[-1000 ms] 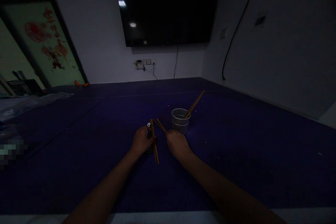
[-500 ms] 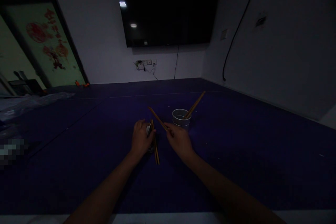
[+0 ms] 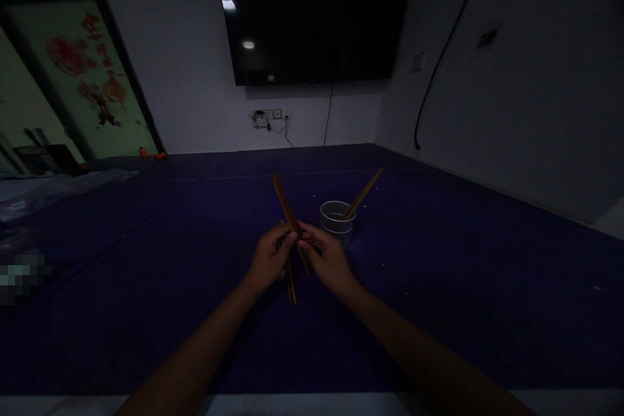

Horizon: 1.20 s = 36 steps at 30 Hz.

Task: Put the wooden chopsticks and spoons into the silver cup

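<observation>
Wooden chopsticks (image 3: 284, 200) tilt up and to the left between my two hands. My left hand (image 3: 268, 257) is closed, its thumb and fingers pinching them from the left. My right hand (image 3: 327, 259) grips the same chopsticks from the right; their lower ends show beneath the hands. More chopsticks (image 3: 291, 286) lie on the purple surface under my left hand. A small dark object, mostly hidden, is also beneath that hand; I cannot make out its kind. Just behind my right hand stands a grey cup (image 3: 336, 226), with chopsticks (image 3: 363, 194) leaning out to the right.
The purple surface (image 3: 195, 338) stretches to the wall, with small white specks on it. Clear plastic sheeting (image 3: 73, 190) lies at the left. Beyond are wall sockets (image 3: 268, 117), a dark television (image 3: 312, 13) and a hanging black cable (image 3: 441, 55).
My right hand has brought its chopsticks left against my left hand, and they now stand steeper. My left hand has shifted slightly and taken hold of them too. The cup has not moved.
</observation>
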### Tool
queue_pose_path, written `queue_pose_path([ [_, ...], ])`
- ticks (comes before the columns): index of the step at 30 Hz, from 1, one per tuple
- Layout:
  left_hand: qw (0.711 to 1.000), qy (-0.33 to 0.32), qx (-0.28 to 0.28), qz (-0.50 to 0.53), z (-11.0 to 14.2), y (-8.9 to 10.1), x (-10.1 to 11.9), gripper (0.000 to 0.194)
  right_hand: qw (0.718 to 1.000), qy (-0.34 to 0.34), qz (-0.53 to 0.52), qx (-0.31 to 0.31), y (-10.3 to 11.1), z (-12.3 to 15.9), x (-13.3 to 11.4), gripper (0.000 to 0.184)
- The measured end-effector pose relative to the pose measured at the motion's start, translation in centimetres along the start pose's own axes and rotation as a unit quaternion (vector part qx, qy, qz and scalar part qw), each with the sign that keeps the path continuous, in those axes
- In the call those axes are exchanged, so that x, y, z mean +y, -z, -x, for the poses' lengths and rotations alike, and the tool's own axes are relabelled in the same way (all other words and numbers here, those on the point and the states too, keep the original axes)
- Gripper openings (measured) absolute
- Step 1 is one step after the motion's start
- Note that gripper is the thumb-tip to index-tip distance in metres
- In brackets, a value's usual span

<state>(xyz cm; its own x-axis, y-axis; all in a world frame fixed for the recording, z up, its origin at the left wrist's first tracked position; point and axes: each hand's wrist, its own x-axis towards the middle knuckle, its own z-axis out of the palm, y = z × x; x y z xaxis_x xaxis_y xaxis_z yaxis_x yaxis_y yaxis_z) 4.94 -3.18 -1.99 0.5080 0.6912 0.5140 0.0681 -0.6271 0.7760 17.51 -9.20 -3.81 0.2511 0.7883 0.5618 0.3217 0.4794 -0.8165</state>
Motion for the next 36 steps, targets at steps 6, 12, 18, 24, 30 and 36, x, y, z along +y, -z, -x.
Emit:
queue_pose_path([
  [6,1.000,-0.009,-0.010,0.004,0.2,0.0,0.2,0.031,1.000,0.007,-0.007,-0.008,0.3,0.0,-0.2,0.043],
  [12,0.999,-0.019,-0.036,-0.001,0.2,0.0,0.4,0.031,0.999,0.002,-0.034,-0.025,0.6,-0.1,-0.5,0.045],
  [18,0.999,-0.028,-0.031,-0.006,0.4,-0.2,0.5,0.033,0.997,-0.014,-0.071,-0.036,0.7,-0.2,0.1,0.048],
  [24,0.998,-0.048,-0.030,0.017,0.4,-0.4,0.6,0.032,0.996,0.004,-0.084,-0.031,0.5,-0.1,0.9,0.047],
  [30,0.999,-0.030,-0.034,0.018,0.4,-0.6,0.3,0.032,0.997,0.005,-0.062,-0.037,0.7,-0.1,0.5,0.048],
  [36,0.999,-0.020,-0.028,0.009,0.4,-0.8,-0.1,0.028,0.999,0.025,0.009,-0.036,0.9,0.1,0.5,0.048],
])
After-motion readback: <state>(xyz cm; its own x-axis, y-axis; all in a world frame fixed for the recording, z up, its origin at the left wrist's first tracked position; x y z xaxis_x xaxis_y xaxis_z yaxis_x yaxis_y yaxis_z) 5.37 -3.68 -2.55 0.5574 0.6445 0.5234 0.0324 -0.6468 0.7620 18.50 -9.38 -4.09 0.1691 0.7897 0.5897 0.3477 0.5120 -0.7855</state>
